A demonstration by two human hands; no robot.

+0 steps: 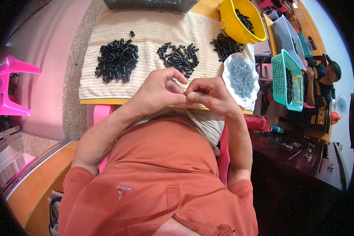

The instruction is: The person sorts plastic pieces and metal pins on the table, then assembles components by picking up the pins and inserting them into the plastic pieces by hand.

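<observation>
My left hand (158, 89) and my right hand (213, 95) meet over the table's front edge. Thumb and fingers of each are pinched, tip to tip; whatever lies between them is too small or hidden to make out. Beyond them is a striped cream towel (145, 25). On it lie a large pile of short black cylindrical pieces (117, 61) at the left and a looser pile of similar pieces (181, 61) just past my fingers. Thin black pieces (226, 46) are heaped farther right. Next to my right hand stands a white scalloped dish (247, 103) of small clear pieces (242, 76).
A yellow bin (231, 28) with black pieces stands at the back right. Farther right are a teal basket (280, 88), a pale bin (281, 33) and another person (325, 88). A dark container (153, 4) sits at the far edge. A pink stool (6, 88) is at the left.
</observation>
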